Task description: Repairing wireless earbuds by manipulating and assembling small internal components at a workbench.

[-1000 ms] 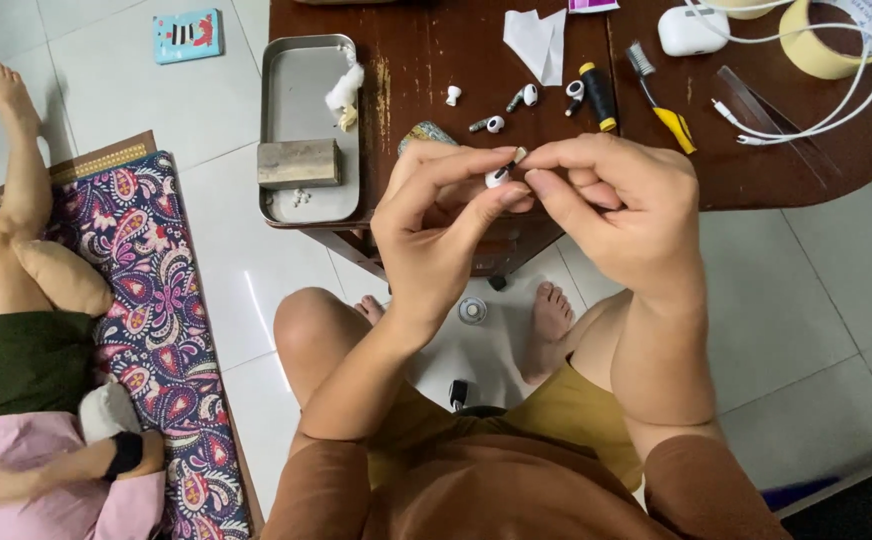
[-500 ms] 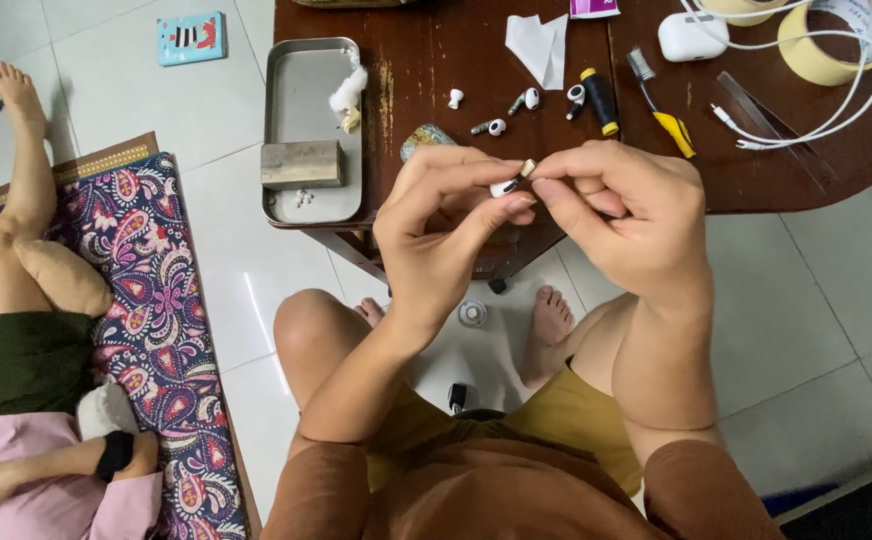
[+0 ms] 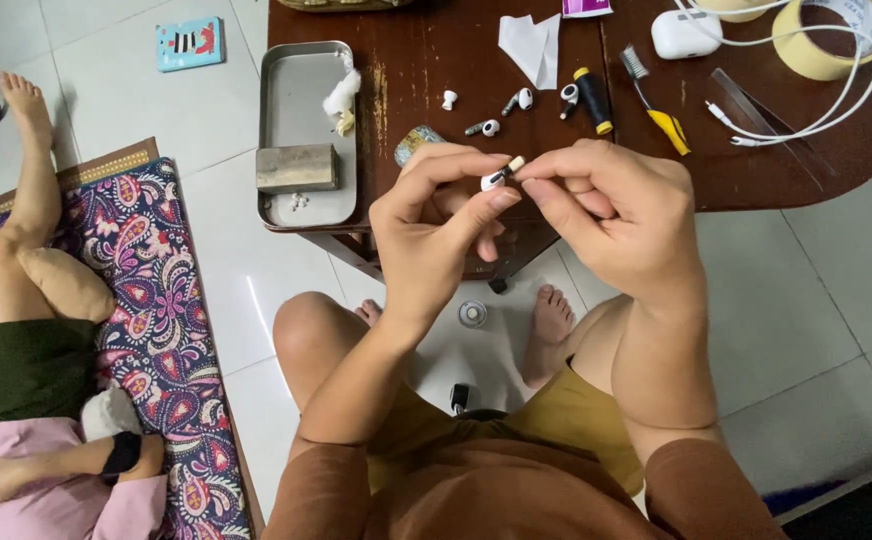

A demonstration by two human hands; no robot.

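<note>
My left hand [image 3: 441, 235] pinches a small white earbud [image 3: 496, 177] between thumb and forefinger, just off the front edge of the dark wooden table [image 3: 436, 70]. My right hand [image 3: 621, 215] meets it from the right, fingertips closed on a tiny pale piece [image 3: 517, 163] at the earbud's tip. Both hands are raised above my knees. More earbud parts [image 3: 501, 105] lie loose on the table behind them.
A metal tray [image 3: 286, 100] holds a grey block [image 3: 296, 168] and cotton [image 3: 341, 100]. A small brush with yellow handle [image 3: 656, 105], a black and yellow tool [image 3: 593, 100], white case [image 3: 686, 35], cable, tape roll [image 3: 831, 40] and paper sit on the table. Another person lies on a patterned mat [image 3: 156, 300] at left.
Both hands have shifted slightly up and toward the table edge, still working the same earbud between the fingertips. The person on the mat has moved an arm a little.
</note>
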